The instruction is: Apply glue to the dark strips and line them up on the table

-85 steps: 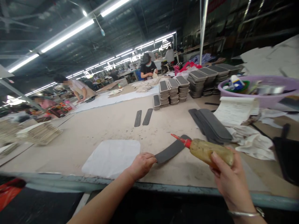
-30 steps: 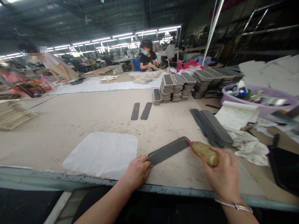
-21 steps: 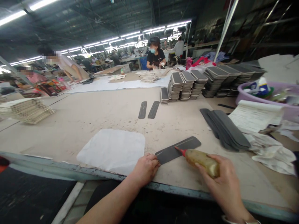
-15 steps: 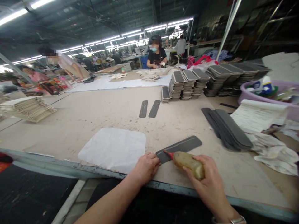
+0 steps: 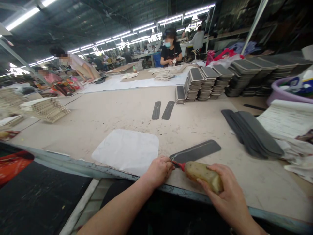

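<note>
My right hand (image 5: 228, 187) is wrapped around a yellowish glue bottle (image 5: 202, 174), which lies tilted with its red nozzle pointing left. The nozzle tip is at the near-left end of a dark grey strip with rounded corners (image 5: 198, 150). A thin pale line of glue runs along that strip. My left hand (image 5: 161, 171) has its fingers closed at the strip's near-left end; the fingertips are partly hidden. Beside this hand lies a white rounded sheet (image 5: 127, 150). Farther back are two smaller dark strips, one on the left (image 5: 156, 110) and one on the right (image 5: 168, 110), with pale lines on them.
A fanned pile of dark strips (image 5: 256, 133) lies right, near a notebook (image 5: 288, 117) and a purple basin (image 5: 278, 91). Several stacks of pale-edged dark pieces (image 5: 192, 85) stand at the back. Cream pieces (image 5: 46, 109) are stacked left. A masked co-worker (image 5: 171, 52) sits across the table.
The bottle's nozzle has moved along the strip to its near-left end, and the pale glue line now shows more fully. My left hand stays at that end. The whole view has shifted slightly.
</note>
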